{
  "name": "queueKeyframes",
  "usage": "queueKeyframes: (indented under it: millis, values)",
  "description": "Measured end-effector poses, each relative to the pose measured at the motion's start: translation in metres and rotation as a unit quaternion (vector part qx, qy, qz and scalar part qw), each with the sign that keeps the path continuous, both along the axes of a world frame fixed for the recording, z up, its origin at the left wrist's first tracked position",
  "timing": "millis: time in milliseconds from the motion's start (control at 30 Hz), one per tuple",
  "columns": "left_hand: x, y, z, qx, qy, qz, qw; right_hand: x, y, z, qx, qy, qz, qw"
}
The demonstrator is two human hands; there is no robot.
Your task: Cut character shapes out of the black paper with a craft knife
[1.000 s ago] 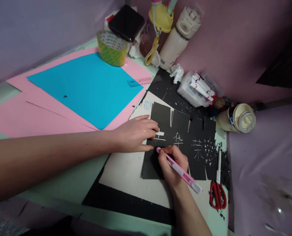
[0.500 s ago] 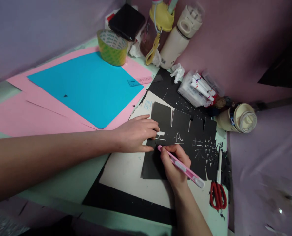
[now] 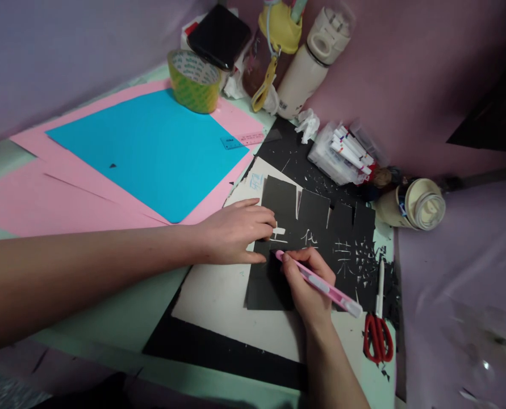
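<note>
My right hand [image 3: 310,284] grips a slim pink craft knife [image 3: 327,291] like a pen, its tip down on a sheet of black paper [image 3: 265,284]. Flat on the left edge of that sheet rests my left hand [image 3: 239,233], fingers and thumb spread and holding nothing. Thin white strokes of characters run across the paper, and slits cut into its upper edge. Beneath it lies a white board [image 3: 218,295]. The exact contact of the knife tip with the paper is too small to make out.
Red-handled scissors [image 3: 378,335] lie at the right among black scraps. A blue sheet [image 3: 150,153] covers pink paper [image 3: 48,199] at the left, with a ruler [image 3: 242,141] on it. Behind stand a tape roll [image 3: 195,85], a phone [image 3: 220,37], a bottle [image 3: 306,74], markers [image 3: 350,149] and a cup [image 3: 423,204].
My right hand and the craft knife have shifted slightly to the right over the black paper. My left hand has stayed in place.
</note>
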State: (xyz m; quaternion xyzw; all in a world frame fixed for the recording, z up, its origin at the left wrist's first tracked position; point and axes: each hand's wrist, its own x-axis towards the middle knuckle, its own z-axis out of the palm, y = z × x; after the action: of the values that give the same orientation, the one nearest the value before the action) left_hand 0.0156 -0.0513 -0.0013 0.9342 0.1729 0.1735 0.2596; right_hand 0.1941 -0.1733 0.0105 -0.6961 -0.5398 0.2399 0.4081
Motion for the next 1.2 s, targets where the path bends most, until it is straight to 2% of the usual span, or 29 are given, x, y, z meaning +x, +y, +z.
queueKeyframes:
  millis: [100,233,600,700,867,1100,1200]
  values:
    - [0.0,0.0,-0.001,-0.001,-0.001,-0.002,1.0,-0.007,-0.003,-0.001,0.059,-0.04,0.034,0.997]
    - [0.0,0.0,-0.002,-0.003,-0.008,-0.004,1.0,-0.011,-0.006,-0.003,0.082,-0.056,0.049,0.994]
    - [0.0,0.0,-0.003,-0.002,-0.011,-0.003,1.0,-0.01,-0.007,-0.005,0.075,-0.075,0.061,0.992]
    - [0.0,0.0,-0.002,0.0,-0.007,-0.004,1.0,-0.006,-0.009,-0.004,0.062,-0.074,0.094,0.991]
    - [0.0,0.001,-0.002,-0.001,-0.002,-0.008,1.0,0.004,-0.007,0.001,0.04,-0.062,0.184,0.98]
    - [-0.001,0.002,-0.003,0.002,-0.007,-0.008,1.0,0.006,-0.005,0.004,0.034,-0.056,0.198,0.978]
    - [-0.001,0.001,-0.003,0.008,-0.006,-0.009,1.0,0.013,-0.004,0.002,0.039,-0.056,0.234,0.97]
